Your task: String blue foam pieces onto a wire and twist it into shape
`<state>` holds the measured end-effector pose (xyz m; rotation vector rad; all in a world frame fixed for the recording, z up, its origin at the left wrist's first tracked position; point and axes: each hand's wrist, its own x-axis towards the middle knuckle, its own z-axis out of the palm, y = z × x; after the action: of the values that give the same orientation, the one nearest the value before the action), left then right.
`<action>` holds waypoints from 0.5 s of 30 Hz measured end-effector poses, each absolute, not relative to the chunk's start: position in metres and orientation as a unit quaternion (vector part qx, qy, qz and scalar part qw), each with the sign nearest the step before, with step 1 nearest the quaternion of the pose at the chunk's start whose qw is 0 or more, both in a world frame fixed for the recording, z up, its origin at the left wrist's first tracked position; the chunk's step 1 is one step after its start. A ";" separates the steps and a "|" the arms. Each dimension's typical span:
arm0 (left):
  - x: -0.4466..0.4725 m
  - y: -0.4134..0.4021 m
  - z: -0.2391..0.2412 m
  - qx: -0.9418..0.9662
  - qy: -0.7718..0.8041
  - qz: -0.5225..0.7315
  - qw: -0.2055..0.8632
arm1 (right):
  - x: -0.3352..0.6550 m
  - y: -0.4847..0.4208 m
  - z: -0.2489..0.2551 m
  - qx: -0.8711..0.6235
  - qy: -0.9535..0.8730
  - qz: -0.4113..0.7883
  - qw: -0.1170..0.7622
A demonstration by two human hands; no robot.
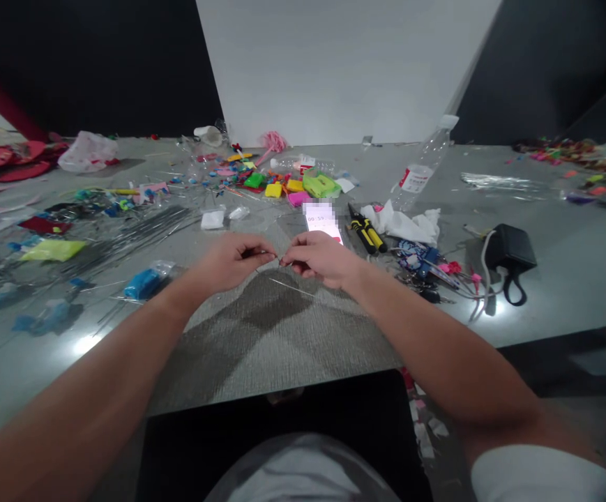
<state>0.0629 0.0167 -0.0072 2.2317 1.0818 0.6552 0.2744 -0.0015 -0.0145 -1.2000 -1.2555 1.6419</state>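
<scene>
My left hand (232, 261) and my right hand (322, 259) meet fingertip to fingertip above the middle of the table. Both are closed in a pinch around something thin and dark, like a piece of wire, too small to make out clearly. Below them a thin pale wire (292, 286) lies on the tabletop. Just behind my right hand a lit phone (321, 217) shows a timer, partly covered by the hand. Pliers with yellow and black handles (366, 231) lie to its right.
Bundled grey wires (135, 233) and a blue packet (143, 284) lie to the left. Colourful clay packets (274, 189) sit at the back. A plastic bottle (422, 167) stands tilted at right, near crumpled tissue (410, 224), a key bunch and a black charger (512, 247).
</scene>
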 end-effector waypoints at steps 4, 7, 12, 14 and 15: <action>0.053 0.022 -0.005 0.831 0.416 0.242 0.278 | 0.284 0.005 -0.010 -0.480 -0.488 0.614 0.392; 0.047 0.024 -0.001 0.817 0.427 0.267 0.282 | 0.289 0.006 -0.003 -0.467 -0.497 0.598 0.422; 0.052 0.020 0.002 0.836 0.393 0.255 0.285 | 0.276 -0.007 -0.001 -0.407 -0.540 0.635 0.373; 0.055 0.017 0.003 0.848 0.379 0.245 0.277 | 0.271 -0.011 -0.006 -0.391 -0.567 0.626 0.366; 0.057 0.016 0.003 0.851 0.375 0.245 0.274 | 0.269 -0.012 -0.009 -0.383 -0.574 0.622 0.371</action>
<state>0.0565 0.0162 0.0030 2.2900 1.0075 0.6590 0.2691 -0.0115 -0.0087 -0.9821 -1.4726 1.5941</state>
